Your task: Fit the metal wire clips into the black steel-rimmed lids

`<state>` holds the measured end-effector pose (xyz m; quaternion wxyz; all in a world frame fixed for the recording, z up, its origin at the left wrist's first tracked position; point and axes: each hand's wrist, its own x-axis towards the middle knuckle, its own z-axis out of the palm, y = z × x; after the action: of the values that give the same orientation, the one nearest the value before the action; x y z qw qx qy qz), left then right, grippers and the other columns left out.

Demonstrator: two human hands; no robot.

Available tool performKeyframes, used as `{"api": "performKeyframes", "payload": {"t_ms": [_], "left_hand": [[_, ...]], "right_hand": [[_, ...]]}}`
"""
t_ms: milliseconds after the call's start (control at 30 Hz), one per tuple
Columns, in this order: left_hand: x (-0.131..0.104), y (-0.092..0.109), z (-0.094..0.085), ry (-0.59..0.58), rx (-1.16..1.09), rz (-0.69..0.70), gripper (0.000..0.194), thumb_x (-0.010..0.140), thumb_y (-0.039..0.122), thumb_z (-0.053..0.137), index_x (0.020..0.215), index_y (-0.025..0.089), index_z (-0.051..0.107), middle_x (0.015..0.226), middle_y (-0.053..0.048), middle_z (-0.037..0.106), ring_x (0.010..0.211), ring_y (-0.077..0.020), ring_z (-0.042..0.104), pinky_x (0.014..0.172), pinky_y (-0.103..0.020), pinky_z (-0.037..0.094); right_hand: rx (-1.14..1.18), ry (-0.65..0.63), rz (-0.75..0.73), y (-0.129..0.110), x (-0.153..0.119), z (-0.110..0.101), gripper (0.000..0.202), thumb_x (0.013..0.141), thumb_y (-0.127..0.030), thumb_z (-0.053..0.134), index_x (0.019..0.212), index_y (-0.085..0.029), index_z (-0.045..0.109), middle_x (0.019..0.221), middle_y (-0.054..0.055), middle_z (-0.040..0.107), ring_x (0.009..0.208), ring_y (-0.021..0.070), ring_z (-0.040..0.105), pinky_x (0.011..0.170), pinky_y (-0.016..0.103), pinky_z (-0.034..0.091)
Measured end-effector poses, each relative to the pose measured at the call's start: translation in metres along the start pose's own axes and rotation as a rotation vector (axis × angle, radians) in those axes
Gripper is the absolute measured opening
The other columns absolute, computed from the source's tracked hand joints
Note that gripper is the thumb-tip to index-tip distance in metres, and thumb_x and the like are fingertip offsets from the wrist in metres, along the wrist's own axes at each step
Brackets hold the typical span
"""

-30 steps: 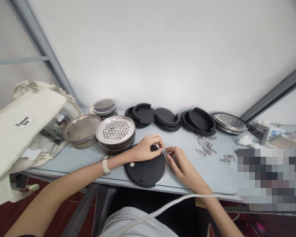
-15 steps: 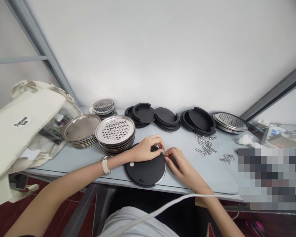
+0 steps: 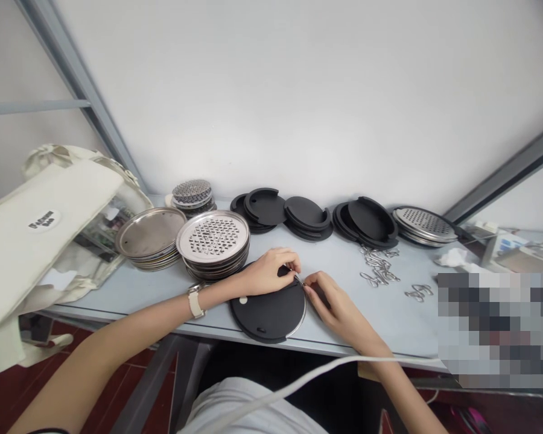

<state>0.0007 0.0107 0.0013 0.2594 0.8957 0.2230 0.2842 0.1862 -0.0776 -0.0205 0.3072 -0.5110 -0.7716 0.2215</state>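
Observation:
A round black disc point(image 3: 271, 310) lies at the table's front edge, with a silver rim showing along its right side. My left hand point(image 3: 274, 269) rests over its upper part, thumb and fingers pinched on a small metal clip point(image 3: 299, 279) at the disc's upper right edge. From the right, my right hand point(image 3: 328, 298) pinches the other end of the same clip with thumb and forefinger. The fingertips of both hands nearly meet there. Several similar metal clips point(image 3: 380, 265) lie in a loose heap further right.
Stacked metal grater discs point(image 3: 212, 236) and plain metal discs point(image 3: 151, 232) stand left of the hands. Black discs point(image 3: 308, 214) line the wall, with more graters point(image 3: 425, 223) at the right. A cream bag point(image 3: 49, 229) lies far left. A white cable point(image 3: 317, 371) crosses in front.
The metal clip between my fingertips shows more clearly now. My hands have hardly moved, and the view has shifted slightly.

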Motion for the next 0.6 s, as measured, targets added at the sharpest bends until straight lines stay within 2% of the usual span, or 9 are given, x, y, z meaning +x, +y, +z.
{"api": "performKeyframes", "payload": {"t_ms": [167, 300, 400, 600], "left_hand": [[-0.003, 0.005, 0.001, -0.018, 0.196, 0.055, 0.009, 0.081, 0.010, 0.049, 0.083, 0.017, 0.053, 0.085, -0.001, 0.058, 0.087, -0.0158, 0.053, 0.088, -0.030, 0.037], [-0.005, 0.012, -0.001, -0.064, 0.337, 0.103, 0.004, 0.082, 0.021, 0.053, 0.084, 0.017, 0.053, 0.087, -0.004, 0.056, 0.088, -0.0190, 0.051, 0.089, -0.032, 0.036], [-0.005, 0.013, -0.002, -0.100, 0.362, 0.125, 0.011, 0.083, 0.028, 0.055, 0.084, 0.017, 0.053, 0.087, -0.004, 0.055, 0.088, -0.0197, 0.051, 0.088, -0.033, 0.036], [-0.005, 0.010, -0.001, -0.099, 0.309, 0.116, 0.011, 0.085, 0.025, 0.055, 0.093, 0.017, 0.054, 0.094, -0.005, 0.055, 0.093, -0.0198, 0.051, 0.089, -0.032, 0.037]], "right_hand": [[-0.005, 0.003, 0.019, -0.001, 0.000, 0.000, 0.013, 0.096, -0.025, 0.035, 0.091, -0.022, 0.046, 0.087, 0.005, 0.055, 0.083, 0.0194, 0.055, 0.074, 0.031, 0.046], [0.008, 0.000, 0.022, -0.001, -0.001, 0.000, 0.013, 0.097, -0.026, 0.035, 0.091, -0.022, 0.046, 0.086, 0.004, 0.054, 0.081, 0.0192, 0.054, 0.075, 0.032, 0.045], [0.012, -0.003, 0.031, -0.001, -0.001, 0.000, 0.013, 0.096, -0.026, 0.036, 0.091, -0.022, 0.046, 0.085, 0.004, 0.054, 0.080, 0.0190, 0.054, 0.075, 0.032, 0.044], [0.018, -0.010, 0.033, -0.001, -0.001, 0.000, 0.011, 0.096, -0.025, 0.036, 0.091, -0.022, 0.046, 0.085, 0.003, 0.053, 0.080, 0.0184, 0.053, 0.076, 0.031, 0.044]]}}
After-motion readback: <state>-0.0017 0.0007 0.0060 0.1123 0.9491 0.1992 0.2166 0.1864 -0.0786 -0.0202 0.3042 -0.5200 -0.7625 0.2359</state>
